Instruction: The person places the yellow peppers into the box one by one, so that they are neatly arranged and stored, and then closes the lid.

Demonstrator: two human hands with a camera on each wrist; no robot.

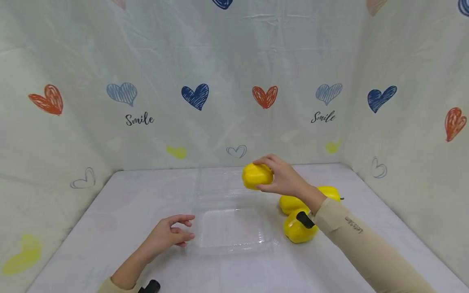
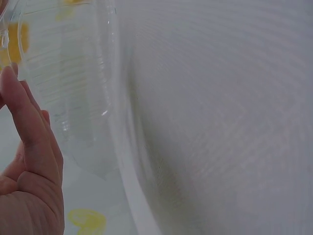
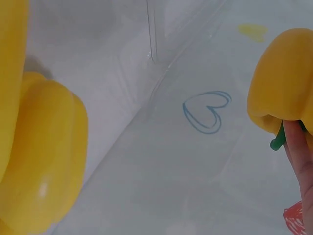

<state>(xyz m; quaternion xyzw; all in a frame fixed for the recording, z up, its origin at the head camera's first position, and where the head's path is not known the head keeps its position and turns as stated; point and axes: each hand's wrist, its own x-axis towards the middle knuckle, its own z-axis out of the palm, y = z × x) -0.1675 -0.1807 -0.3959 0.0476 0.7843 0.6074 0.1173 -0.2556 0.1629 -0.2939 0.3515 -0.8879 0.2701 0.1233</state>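
Observation:
A yellow bell pepper [image 1: 255, 176] is held up by my right hand [image 1: 280, 177], thumb below and fingers above. Its green stem [image 3: 278, 137] shows beside a finger in the right wrist view. Below and to the left lies a clear plastic clamshell box [image 1: 232, 228], its lid folded back toward the wall. My left hand [image 1: 169, 236] is beside the box's left edge with fingers loosely extended and nothing in them; whether it touches the edge I cannot tell. In the left wrist view the fingers [image 2: 34, 122] appear near the clear plastic.
Several more yellow bell peppers [image 1: 298, 230] sit right of the box, partly hidden by my right forearm. A pale tabletop [image 1: 110, 228] meets a backdrop [image 1: 227, 130] printed with hearts at the back and both sides.

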